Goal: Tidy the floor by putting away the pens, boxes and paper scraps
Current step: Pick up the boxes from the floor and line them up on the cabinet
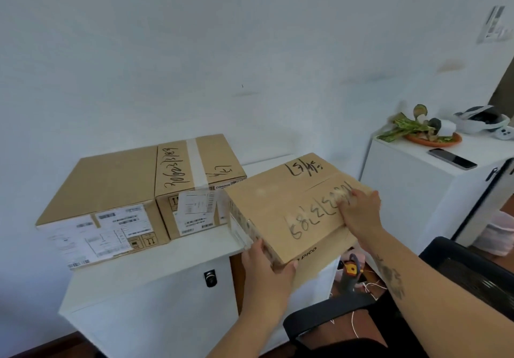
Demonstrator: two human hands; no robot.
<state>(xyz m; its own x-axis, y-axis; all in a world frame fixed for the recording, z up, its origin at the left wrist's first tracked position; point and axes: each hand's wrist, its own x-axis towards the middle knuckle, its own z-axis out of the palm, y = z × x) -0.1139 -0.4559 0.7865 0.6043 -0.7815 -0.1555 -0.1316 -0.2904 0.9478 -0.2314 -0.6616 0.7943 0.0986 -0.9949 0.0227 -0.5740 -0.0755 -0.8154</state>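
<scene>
A brown cardboard box [281,204] with black handwriting on its lid is tilted over the right end of a low white cabinet [155,268]. My left hand [264,263] grips its near left corner from below. Flat on the lid's right side lies my right hand [361,213], fingers spread over the writing. Two more cardboard boxes stand on the cabinet: a wide one with shipping labels [100,207] at the left and a taped one [194,179] beside it. No pens or paper scraps are visible.
A taller white cabinet [411,191] at the right carries a plate of vegetable scraps [428,132], a phone [453,159] and a white headset [484,120]. A black office chair [347,313] stands close in front. Cables and a yellow-grey tool [351,271] lie on the floor between.
</scene>
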